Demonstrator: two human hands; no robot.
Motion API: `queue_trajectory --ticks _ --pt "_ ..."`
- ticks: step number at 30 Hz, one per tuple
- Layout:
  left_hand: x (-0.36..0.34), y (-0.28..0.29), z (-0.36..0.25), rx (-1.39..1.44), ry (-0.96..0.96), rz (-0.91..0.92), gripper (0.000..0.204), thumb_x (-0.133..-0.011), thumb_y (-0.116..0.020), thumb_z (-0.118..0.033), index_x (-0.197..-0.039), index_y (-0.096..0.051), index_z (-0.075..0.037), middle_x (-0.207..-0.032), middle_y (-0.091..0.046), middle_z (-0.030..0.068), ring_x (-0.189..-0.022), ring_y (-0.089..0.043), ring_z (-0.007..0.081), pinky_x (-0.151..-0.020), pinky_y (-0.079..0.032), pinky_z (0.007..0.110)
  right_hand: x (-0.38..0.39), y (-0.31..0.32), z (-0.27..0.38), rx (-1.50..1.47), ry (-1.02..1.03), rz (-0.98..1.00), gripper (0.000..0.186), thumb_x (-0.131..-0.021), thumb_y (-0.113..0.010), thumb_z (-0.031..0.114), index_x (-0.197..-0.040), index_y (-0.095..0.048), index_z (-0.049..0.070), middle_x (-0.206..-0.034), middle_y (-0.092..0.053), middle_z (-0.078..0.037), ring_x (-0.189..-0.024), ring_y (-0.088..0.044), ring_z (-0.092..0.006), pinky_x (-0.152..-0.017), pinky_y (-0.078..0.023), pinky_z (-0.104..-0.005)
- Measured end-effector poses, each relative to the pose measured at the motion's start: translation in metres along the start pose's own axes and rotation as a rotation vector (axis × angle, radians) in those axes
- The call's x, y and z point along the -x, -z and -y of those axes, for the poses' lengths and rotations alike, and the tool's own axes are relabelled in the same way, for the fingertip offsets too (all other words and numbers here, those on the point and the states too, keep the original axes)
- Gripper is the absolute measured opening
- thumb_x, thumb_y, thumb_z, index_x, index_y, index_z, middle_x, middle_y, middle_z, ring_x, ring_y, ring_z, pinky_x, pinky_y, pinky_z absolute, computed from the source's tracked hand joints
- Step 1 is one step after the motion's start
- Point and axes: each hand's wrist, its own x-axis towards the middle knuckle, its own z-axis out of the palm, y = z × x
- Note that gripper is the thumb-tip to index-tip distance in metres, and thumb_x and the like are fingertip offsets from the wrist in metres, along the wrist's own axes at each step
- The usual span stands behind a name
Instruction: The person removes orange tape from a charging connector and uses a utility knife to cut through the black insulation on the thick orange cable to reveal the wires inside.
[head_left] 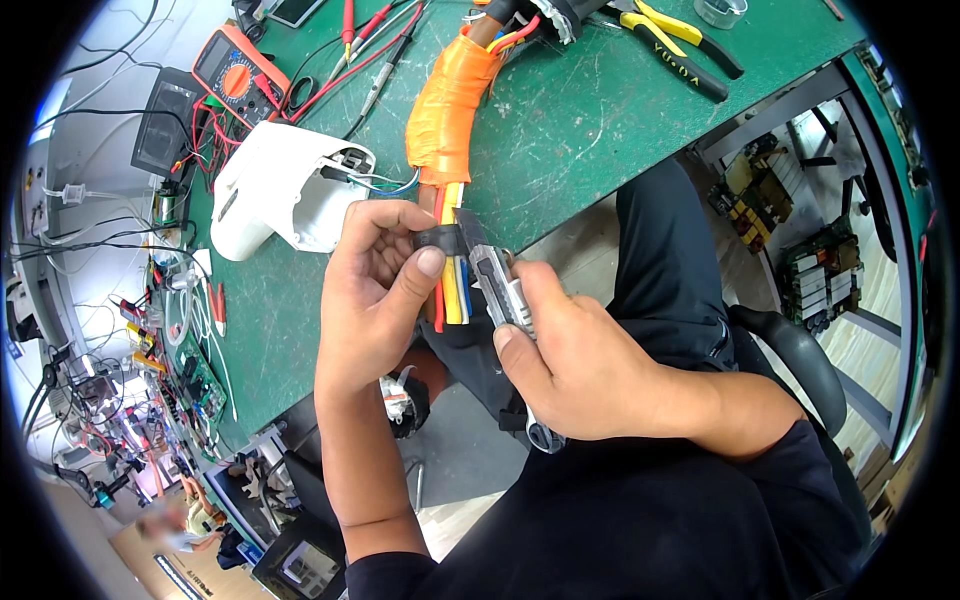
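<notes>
My left hand (370,285) pinches a bundle of red, yellow, white and blue wires (453,300) at a black band (437,238) wrapped around it. The wire ends hang below the band, past the bench's near edge. Above it the bundle runs up into a thick sleeve of orange tape (445,110). In my right hand (580,360) is a grey utility knife (495,285), its blade out and up against the right side of the black band. I cannot tell whether the blade has cut into it.
A white plastic housing (262,180) with thin wires coming out lies left of the bundle on the green bench (540,150). Beyond it are an orange multimeter (235,80) and test leads. Yellow-and-black pliers (680,45) lie at the far right. Circuit boards and cables crowd the left side.
</notes>
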Motion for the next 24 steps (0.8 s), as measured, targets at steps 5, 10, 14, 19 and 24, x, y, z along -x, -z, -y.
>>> queue_trajectory --ticks 5,10,14,19,24 --pt "0.001 -0.001 -0.001 0.027 0.014 0.000 0.026 -0.092 -0.065 -0.007 -0.112 -0.050 -0.001 -0.097 -0.057 0.0021 -0.086 -0.051 0.0067 -0.077 -0.042 0.022 0.000 0.000 -0.001 0.000 0.018 -0.001 0.025 -0.092 -0.047 0.007 -0.101 -0.033 -0.010 -0.056 -0.057 -0.024 -0.055 -0.059 -0.0459 -0.056 -0.046 -0.0528" --pt "-0.001 -0.003 0.004 0.012 -0.045 -0.026 0.024 -0.092 -0.065 -0.009 -0.110 -0.051 -0.001 -0.092 -0.053 0.0016 -0.074 -0.049 0.0048 -0.064 -0.042 0.019 0.001 -0.003 -0.002 0.011 0.057 -0.023 0.023 -0.091 -0.048 0.007 -0.100 -0.033 -0.010 -0.056 -0.056 -0.024 -0.054 -0.059 -0.0458 -0.055 -0.046 -0.0529" --pt "-0.001 -0.003 0.003 0.019 -0.023 -0.022 0.025 -0.092 -0.065 -0.008 -0.111 -0.050 -0.001 -0.093 -0.055 0.0018 -0.078 -0.050 0.0058 -0.068 -0.043 0.021 0.000 -0.002 -0.001 0.022 0.032 -0.017 0.023 -0.091 -0.048 0.007 -0.098 -0.033 -0.010 -0.056 -0.055 -0.025 -0.054 -0.058 -0.0470 -0.055 -0.046 -0.0535" --pt "0.000 -0.001 0.001 0.031 0.006 -0.005 0.026 -0.092 -0.065 -0.008 -0.112 -0.050 -0.001 -0.097 -0.056 0.0019 -0.086 -0.051 0.0073 -0.078 -0.042 0.023 -0.002 -0.006 -0.001 0.022 0.024 -0.007 0.023 -0.091 -0.049 0.007 -0.096 -0.034 -0.010 -0.055 -0.054 -0.027 -0.054 -0.057 -0.0475 -0.054 -0.045 -0.0540" --pt "0.001 -0.003 0.002 0.052 0.008 -0.019 0.026 -0.092 -0.065 -0.008 -0.112 -0.051 -0.002 -0.096 -0.056 0.0012 -0.086 -0.050 0.0072 -0.077 -0.042 0.022 -0.001 -0.012 -0.004 0.112 0.022 -0.002 0.024 -0.091 -0.050 0.008 -0.095 -0.034 -0.010 -0.055 -0.054 -0.027 -0.052 -0.057 -0.0459 -0.053 -0.046 -0.0532"
